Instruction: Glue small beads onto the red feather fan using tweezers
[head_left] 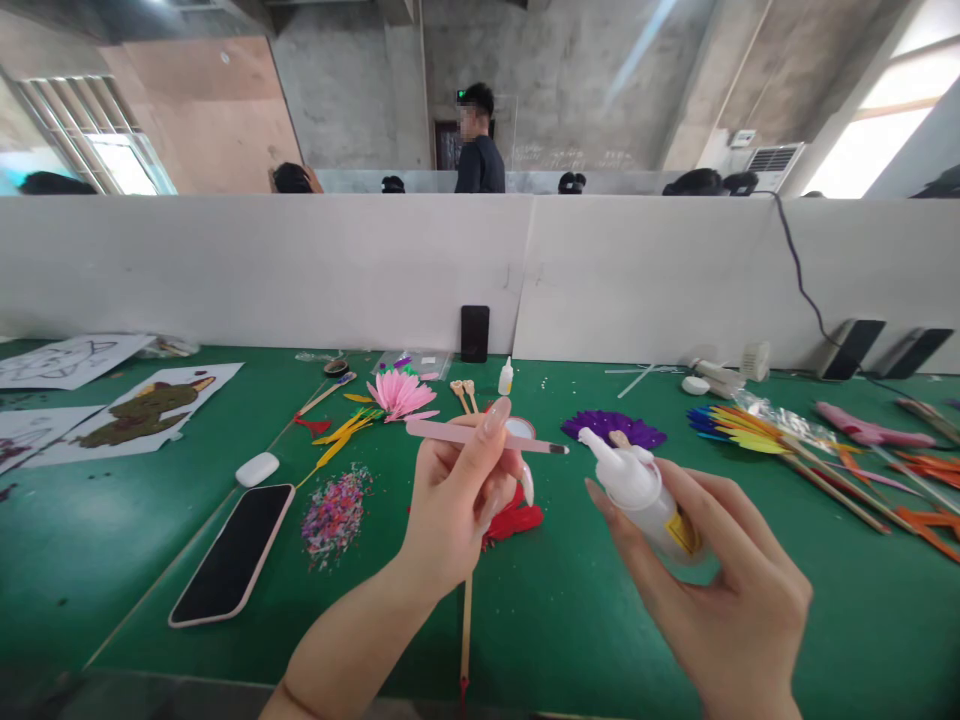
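In the head view, my left hand (457, 500) is closed around pink tweezers (450, 432), whose dark tip points right toward the bottle. My right hand (712, 580) grips a small white glue bottle (637, 490) with a yellow label, tilted so its nozzle points up and left. The tweezers' tip and the nozzle are close but apart. Partly hidden behind my left hand lies a red feather-like piece (517, 520), with a wooden stick (466, 630) running toward the table's front edge. A purple petal fan (619, 428) lies behind the bottle.
On the green table (360, 640) are a phone (234, 555), a white case (257, 469), colourful confetti (335, 515), a pink flower (401, 393) and another small bottle (505, 376). Coloured feather-like sticks (742, 430) lie right. A white partition (337, 270) stands behind; a person (480, 160) is beyond it.
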